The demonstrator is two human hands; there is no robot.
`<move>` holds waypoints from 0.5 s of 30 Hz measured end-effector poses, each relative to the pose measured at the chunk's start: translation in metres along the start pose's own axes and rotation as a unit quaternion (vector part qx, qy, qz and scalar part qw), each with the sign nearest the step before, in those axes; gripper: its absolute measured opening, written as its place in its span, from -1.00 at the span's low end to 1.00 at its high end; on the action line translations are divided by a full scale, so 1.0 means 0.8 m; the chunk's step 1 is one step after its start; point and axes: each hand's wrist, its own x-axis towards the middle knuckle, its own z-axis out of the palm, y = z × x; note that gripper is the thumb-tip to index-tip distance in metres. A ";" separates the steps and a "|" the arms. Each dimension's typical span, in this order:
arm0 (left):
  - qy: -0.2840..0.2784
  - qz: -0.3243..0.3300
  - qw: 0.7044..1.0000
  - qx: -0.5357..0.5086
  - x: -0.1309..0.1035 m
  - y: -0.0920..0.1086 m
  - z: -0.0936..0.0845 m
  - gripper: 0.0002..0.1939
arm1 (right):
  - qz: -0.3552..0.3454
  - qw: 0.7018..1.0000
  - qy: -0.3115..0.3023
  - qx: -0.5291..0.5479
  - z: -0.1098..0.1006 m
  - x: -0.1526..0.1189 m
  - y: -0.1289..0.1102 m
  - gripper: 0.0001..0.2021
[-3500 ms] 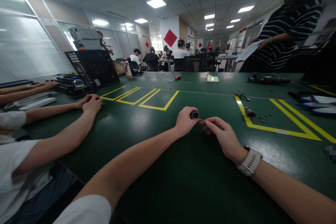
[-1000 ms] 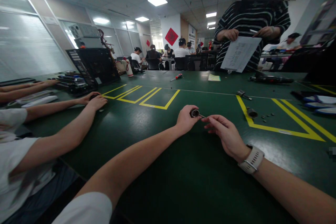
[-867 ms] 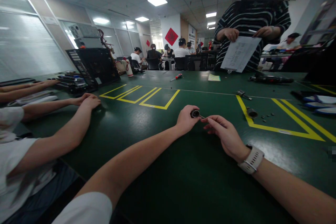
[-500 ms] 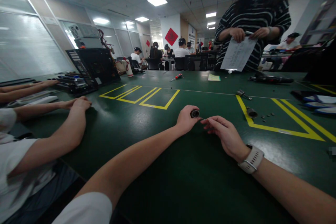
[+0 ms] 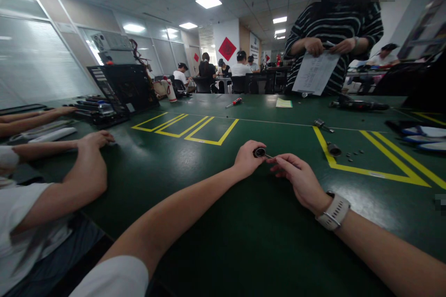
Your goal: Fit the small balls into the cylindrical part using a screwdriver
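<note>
A dark round metal part (image 5: 259, 152) with an open ring-shaped end is gripped in my left hand (image 5: 248, 158). My right hand (image 5: 292, 174), with a pale watch strap on its wrist, pinches a thin metal rod (image 5: 269, 156) whose far end meets the round part. To the right, a metal cylinder (image 5: 334, 149) lies by the yellow tape, with several small dark pieces (image 5: 355, 152) beside it. Behind it rests another metal part with a shaft (image 5: 323, 125).
The green table (image 5: 209, 185) carries a red screwdriver (image 5: 233, 102), a yellow-green note pad (image 5: 284, 103), a power tool (image 5: 362, 104), gloves (image 5: 425, 137) and a black computer case (image 5: 121, 86). A person's arms (image 5: 83, 162) rest at left; another person (image 5: 334, 46) stands opposite holding paper.
The rod between my hands shows at a slightly different angle at the round part. The neighbour's hands at left have shifted left, and the standing person has moved slightly.
</note>
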 end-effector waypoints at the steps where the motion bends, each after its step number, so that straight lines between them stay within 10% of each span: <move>1: -0.001 0.001 1.000 -0.001 0.000 -0.001 0.000 -0.72 | 0.003 1.000 0.001 0.006 -0.001 0.001 0.000 -0.79; 15: -0.010 -0.049 0.999 -0.009 0.000 0.004 -0.001 -0.71 | -0.010 1.000 0.009 0.001 -0.003 -0.002 0.000 -0.83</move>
